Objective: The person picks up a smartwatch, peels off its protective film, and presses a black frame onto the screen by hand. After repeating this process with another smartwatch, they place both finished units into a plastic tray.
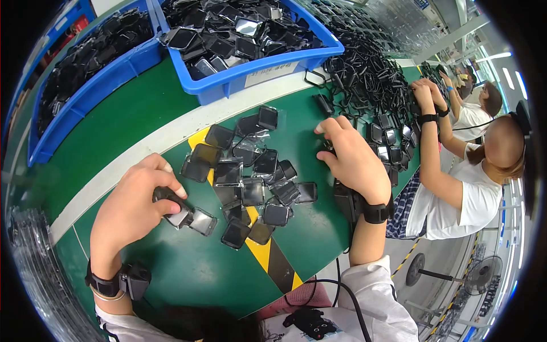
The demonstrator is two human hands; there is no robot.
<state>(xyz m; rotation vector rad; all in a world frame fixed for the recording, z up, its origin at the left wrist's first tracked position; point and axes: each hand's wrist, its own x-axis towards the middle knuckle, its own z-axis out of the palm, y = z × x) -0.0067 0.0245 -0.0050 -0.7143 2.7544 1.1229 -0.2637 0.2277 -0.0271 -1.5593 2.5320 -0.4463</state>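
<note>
On the left of the green table, my left hand (130, 205) pinches a small dark rectangular piece (181, 216) with a shiny face between thumb and fingers. Touching it or just beside it lies a square piece in clear film (202, 221). My right hand (356, 162) hovers to the right of the middle pile, thumb and forefinger apart, with nothing visible between them; its other fingers are partly hidden. Between my hands spreads a loose pile of square black screen-like pieces (252, 192), many in clear wrapping. A short black piece (323, 104) lies beyond my right fingertips.
Two blue bins, one in the middle (199, 85) and one at left (94, 85), hold many black pieces. A heap of thin black frames (364, 71) covers the far right, with several shiny square pieces (390, 137) nearer. Yellow-black tape (262, 253) crosses the table. Co-workers (456, 188) work at right.
</note>
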